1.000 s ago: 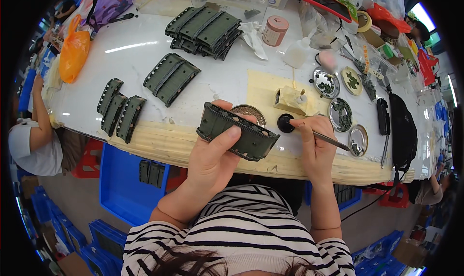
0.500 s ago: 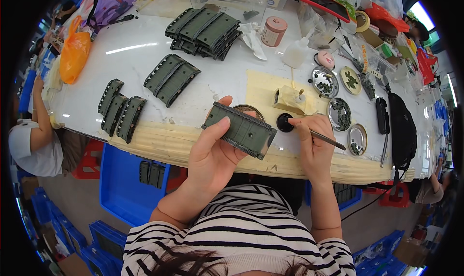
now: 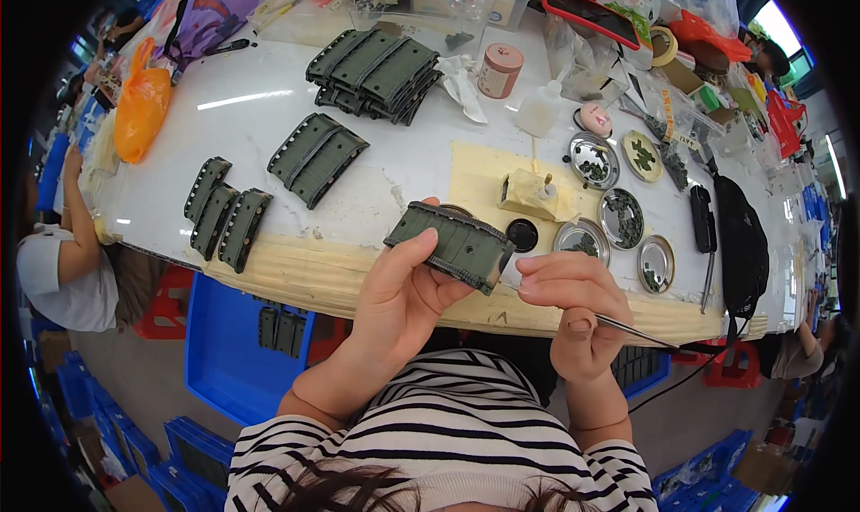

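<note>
My left hand (image 3: pixel 394 283) is closed around a curved dark green ridged panel (image 3: pixel 452 243), thumb on its upper face, held above the table's near edge. In my closed right hand (image 3: pixel 587 310) lies a slim metal tool (image 3: pixel 640 333), which looks like tweezers. Its thin end reaches close to the panel's right end; whether it touches I cannot tell. Behind the panel sits a small round black pot (image 3: pixel 522 235). Several round metal dishes (image 3: pixel 642 215) with small dark green pieces stand to the right.
Similar green panels are stacked (image 3: pixel 372 68) at the back, with a single panel (image 3: pixel 318 158) and narrower pieces (image 3: pixel 242 230) at left. A tape-wrapped block (image 3: pixel 528 196) stands beyond the pot. A pink jar (image 3: pixel 500 70) and squeeze bottle (image 3: pixel 539 109) sit farther back; a blue tray (image 3: pixel 224 360) lies below the table.
My right hand has moved from the black pot down toward the panel's right end, carrying the metal tool. Another dish of green pieces is now uncovered. My left hand stays nearly in place.
</note>
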`<state>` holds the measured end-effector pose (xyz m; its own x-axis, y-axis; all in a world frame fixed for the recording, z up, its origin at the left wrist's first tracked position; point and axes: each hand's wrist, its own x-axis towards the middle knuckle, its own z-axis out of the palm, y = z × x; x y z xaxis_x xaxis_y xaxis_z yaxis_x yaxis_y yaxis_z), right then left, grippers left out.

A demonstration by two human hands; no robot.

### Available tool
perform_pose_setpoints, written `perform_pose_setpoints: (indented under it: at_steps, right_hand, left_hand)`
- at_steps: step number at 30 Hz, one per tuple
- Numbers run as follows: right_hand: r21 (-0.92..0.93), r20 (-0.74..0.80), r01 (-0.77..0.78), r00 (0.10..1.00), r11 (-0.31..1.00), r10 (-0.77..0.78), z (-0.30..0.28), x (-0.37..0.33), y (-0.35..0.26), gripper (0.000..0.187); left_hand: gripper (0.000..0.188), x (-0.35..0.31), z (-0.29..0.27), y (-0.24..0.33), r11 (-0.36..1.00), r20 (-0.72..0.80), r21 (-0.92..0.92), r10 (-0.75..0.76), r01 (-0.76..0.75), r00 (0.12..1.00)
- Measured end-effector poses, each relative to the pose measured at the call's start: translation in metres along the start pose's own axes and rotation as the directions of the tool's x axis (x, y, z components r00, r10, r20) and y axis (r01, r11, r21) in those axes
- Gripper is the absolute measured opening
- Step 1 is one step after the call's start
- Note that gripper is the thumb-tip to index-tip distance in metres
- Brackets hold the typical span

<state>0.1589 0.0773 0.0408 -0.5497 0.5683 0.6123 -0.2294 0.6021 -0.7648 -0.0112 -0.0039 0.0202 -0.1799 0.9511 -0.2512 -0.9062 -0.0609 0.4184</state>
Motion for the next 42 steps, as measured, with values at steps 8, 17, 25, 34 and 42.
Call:
perform_pose_setpoints:
  at_steps: [8, 17, 25, 34, 42]
  right_hand:
    - [0.03, 0.04, -0.048, 0.998, 0.998, 0.047, 0.0009, -0.0014, 0.0029, 0.023]
    - [0.038, 0.037, -0.042, 0.998, 0.998, 0.041, 0.0024, -0.0011, 0.0037, 0.021]
    - [0.018, 0.043, -0.038, 0.998, 0.999, 0.037, 0.0022, -0.0003, 0.0054, 0.02]
    - [-0.043, 0.068, 0.024, 0.997, 0.999, -0.021, 0.0015, -0.0004, 0.0085, 0.018]
    - [-0.13, 0.106, 0.104, 0.99, 0.986, -0.09, -0.0001, -0.0015, 0.003, 0.02]
  left_hand:
    - [0.036, -0.0016, -0.0005, -0.0006, 0.999, 0.028, 0.031, -0.013, 0.012, 1.0]
    - [0.036, -0.0012, -0.0003, -0.0014, 0.999, 0.022, 0.027, -0.03, 0.029, 0.999]
    - [0.035, -0.0012, -0.0003, -0.0022, 0.999, 0.009, -0.01, -0.036, 0.036, 0.999]
    - [0.031, -0.0006, 0.0011, -0.0045, 0.999, -0.035, -0.034, -0.033, 0.031, 0.999]
    - [0.035, 0.0, -0.0027, -0.0037, 0.999, 0.065, -0.042, -0.03, 0.033, 0.997]
